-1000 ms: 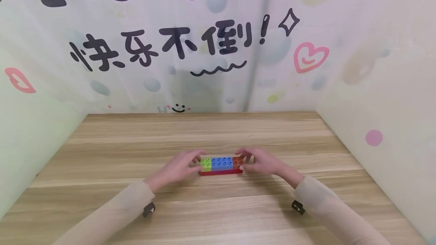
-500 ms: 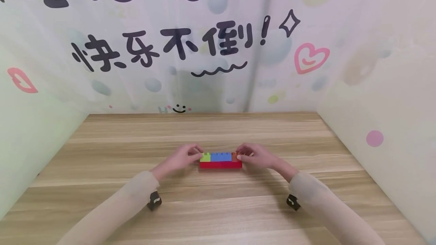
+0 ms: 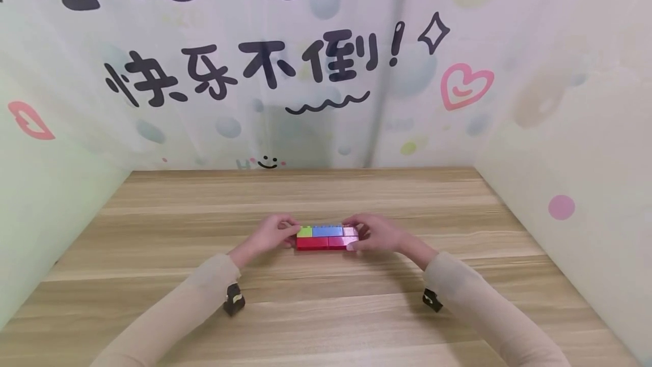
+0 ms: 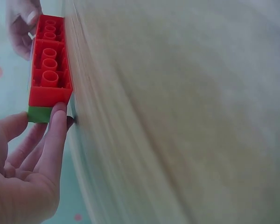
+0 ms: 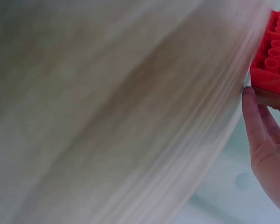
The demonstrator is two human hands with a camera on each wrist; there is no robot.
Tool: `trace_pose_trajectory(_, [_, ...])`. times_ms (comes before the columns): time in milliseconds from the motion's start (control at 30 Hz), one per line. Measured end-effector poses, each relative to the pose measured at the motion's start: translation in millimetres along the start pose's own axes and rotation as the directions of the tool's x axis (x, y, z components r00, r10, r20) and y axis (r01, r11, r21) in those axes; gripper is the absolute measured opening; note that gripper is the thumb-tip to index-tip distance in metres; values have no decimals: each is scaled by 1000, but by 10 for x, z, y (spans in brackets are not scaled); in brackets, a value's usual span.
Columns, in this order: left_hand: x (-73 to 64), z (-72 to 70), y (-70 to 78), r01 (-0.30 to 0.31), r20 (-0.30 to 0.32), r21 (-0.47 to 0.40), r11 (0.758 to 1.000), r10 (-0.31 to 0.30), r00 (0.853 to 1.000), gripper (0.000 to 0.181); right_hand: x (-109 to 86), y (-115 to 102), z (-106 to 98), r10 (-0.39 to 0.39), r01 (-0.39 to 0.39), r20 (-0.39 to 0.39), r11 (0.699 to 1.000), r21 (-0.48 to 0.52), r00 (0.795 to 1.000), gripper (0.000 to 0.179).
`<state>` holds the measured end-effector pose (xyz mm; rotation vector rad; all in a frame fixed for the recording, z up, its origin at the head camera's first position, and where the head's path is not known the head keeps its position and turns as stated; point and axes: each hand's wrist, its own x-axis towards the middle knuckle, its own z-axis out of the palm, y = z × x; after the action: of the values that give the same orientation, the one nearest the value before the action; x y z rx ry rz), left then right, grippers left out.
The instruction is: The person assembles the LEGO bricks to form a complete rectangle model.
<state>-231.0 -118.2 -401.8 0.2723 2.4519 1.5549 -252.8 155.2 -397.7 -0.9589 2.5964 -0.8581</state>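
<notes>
Both hands hold one joined block of toy building bricks between them over the table. Its top row has a lime green brick (image 3: pixel 304 232), a longer blue brick (image 3: pixel 327 231) and a brown brick (image 5: pixel 269 98) at the right end. Underneath run two red bricks (image 3: pixel 312 243), end to end, whose hollow undersides with tubes face the wrist cameras. My left hand (image 3: pixel 271 233) pinches the green end between thumb and fingers. At the brown end my right hand (image 3: pixel 381 233) grips with its thumb low on the red front and fingers behind.
A wood-grain table (image 3: pixel 326 316) extends under both forearms to a white printed curtain (image 3: pixel 326 135) at the back. Pale walls (image 3: pixel 575 146) close in the left and right sides. A black strap device (image 3: pixel 234 299) sits on each wrist.
The brick block has tipped, so its front shows where its studded top showed before, and it sits slightly farther back. My right thumb has moved down onto the red brick.
</notes>
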Motion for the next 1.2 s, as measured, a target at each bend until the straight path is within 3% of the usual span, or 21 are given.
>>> trace_pose_trajectory(133, [3, -2, -7, 0, 2, -9, 1000, 0, 1000, 20, 3, -25, 19, -41, 42, 9, 998, -50, 999, 61])
trace_pose_trajectory(433, [21, 32, 12, 34, -13, 9, 999, -34, 999, 17, 11, -2, 7, -81, 81, 6, 996, -28, 997, 55])
trace_pose_trajectory(733, [87, 61, -7, 53, -23, 0, 999, -53, 998, 18, 101, 105, -43, -211, 208, -9, 970, -129, 978, 50])
trace_pose_trajectory(1200, [97, 43, 0, 46, -5, 34, 998, -46, 999, 17, 135, 111, -46, -187, 190, 41, 979, -76, 982, 46])
